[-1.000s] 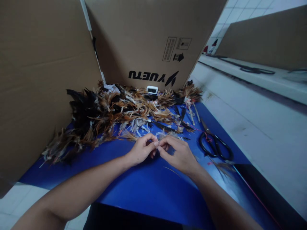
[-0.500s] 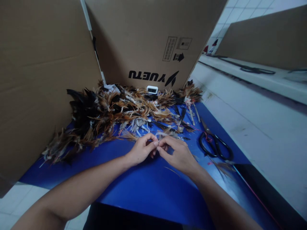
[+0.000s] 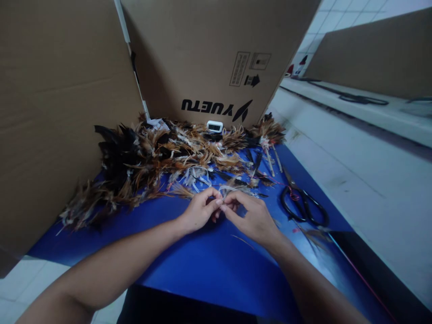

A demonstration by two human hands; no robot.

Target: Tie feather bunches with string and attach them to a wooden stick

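Over the blue tabletop [image 3: 202,265], my left hand [image 3: 199,210] and my right hand [image 3: 251,216] meet fingertip to fingertip. Both are closed in a pinch. A thin whitish strip [image 3: 225,187] curves up from between them; its ends are hidden by the fingers, and any other small thing there cannot be made out. Just beyond the fingers lie loose pale strips [image 3: 199,176] and a few brown and dark feathers [image 3: 232,180].
A heap of brown and black feathers [image 3: 158,157] runs along the back, against a cardboard box [image 3: 202,58]. A small white digital display [image 3: 214,127] stands there. Black-handled scissors [image 3: 303,204] lie at right, with red thread [image 3: 294,194] by them. Cardboard [image 3: 60,112] walls the left.
Both hands stay at the same spot, fingertips still together. The right fingers have shifted very slightly; everything else lies as before.
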